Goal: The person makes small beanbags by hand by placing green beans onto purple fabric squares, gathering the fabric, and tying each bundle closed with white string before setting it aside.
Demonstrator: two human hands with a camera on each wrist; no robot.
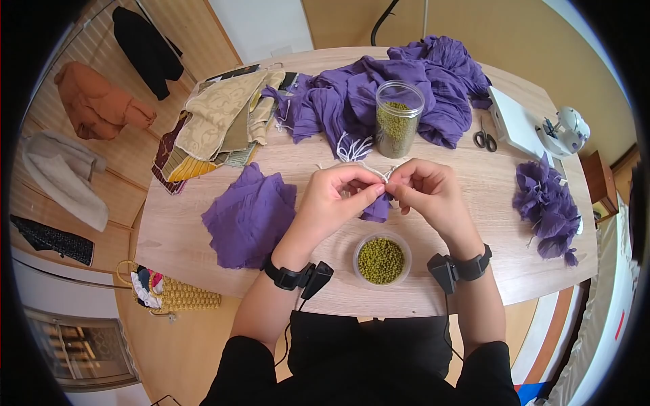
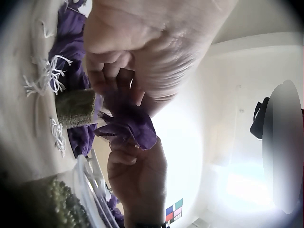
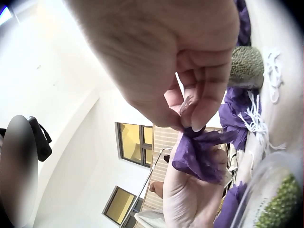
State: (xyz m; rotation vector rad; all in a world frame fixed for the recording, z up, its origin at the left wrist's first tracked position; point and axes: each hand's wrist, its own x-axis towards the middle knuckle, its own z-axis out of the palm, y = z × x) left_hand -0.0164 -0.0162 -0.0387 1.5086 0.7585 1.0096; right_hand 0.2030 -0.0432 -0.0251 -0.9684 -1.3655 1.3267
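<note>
Over the middle of the table, my left hand (image 1: 332,196) and right hand (image 1: 433,196) meet at the fingertips. Between them is a small gathered piece of purple cloth (image 1: 374,211), its loose end hanging below the fingers. Each hand pinches it with thumb and fingers at the bunched neck, as the cloth (image 2: 135,126) in the left wrist view and the cloth (image 3: 197,159) in the right wrist view also show. White string (image 1: 386,175) shows right at the fingertips. A round tub of green beans (image 1: 381,260) stands just below the hands.
A clear jar of green beans (image 1: 399,122) stands beyond the hands, near white strings (image 1: 353,149) and a large purple cloth (image 1: 338,91). Stacked purple squares (image 1: 250,216) and fabric samples (image 1: 217,122) lie left. Scissors (image 1: 485,137), a sewing machine (image 1: 567,132) and purple bundles (image 1: 545,210) are right.
</note>
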